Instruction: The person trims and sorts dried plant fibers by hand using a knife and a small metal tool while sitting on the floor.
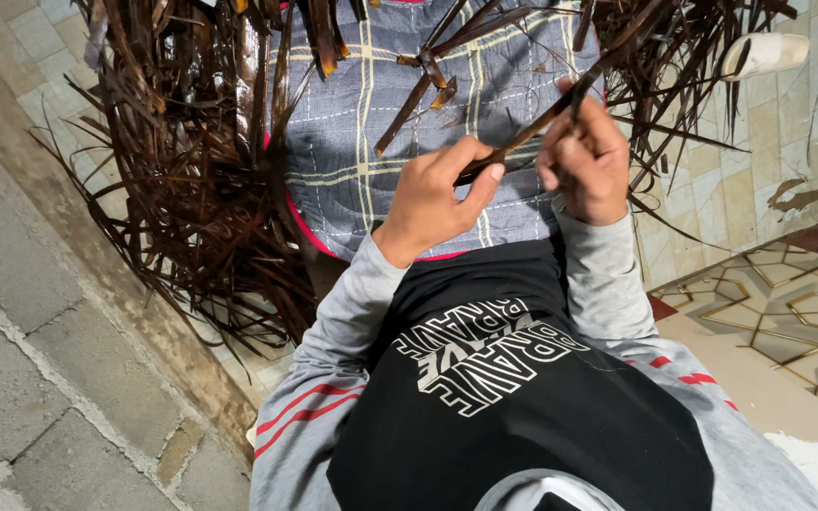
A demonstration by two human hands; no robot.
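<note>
Black shirt front [523, 407] with grey sleeves sits closest, then the checked grey cloth [362, 142] over my lap, dark dried leaf strips [191, 189] heaped beside it; my left hand [433, 199] and right hand [587, 161] both pinch one brown strip [532, 128] above the cloth

A dense heap of dark dried leaf strips [196, 180] crowded the left side, its ends spreading over the edge of the checked cloth [371, 123] and blocking any pass from that side. More strips [684, 57] hung in a tangle at the upper right, close above the right hand [587, 161]. Loose pieces [418, 95] lay across the cloth ahead of the left hand [433, 199]. Bare cloth between the pieces stood open. The tiled floor [778, 303] at the right and the paving [21, 284] at the far left held nothing in the way.
</note>
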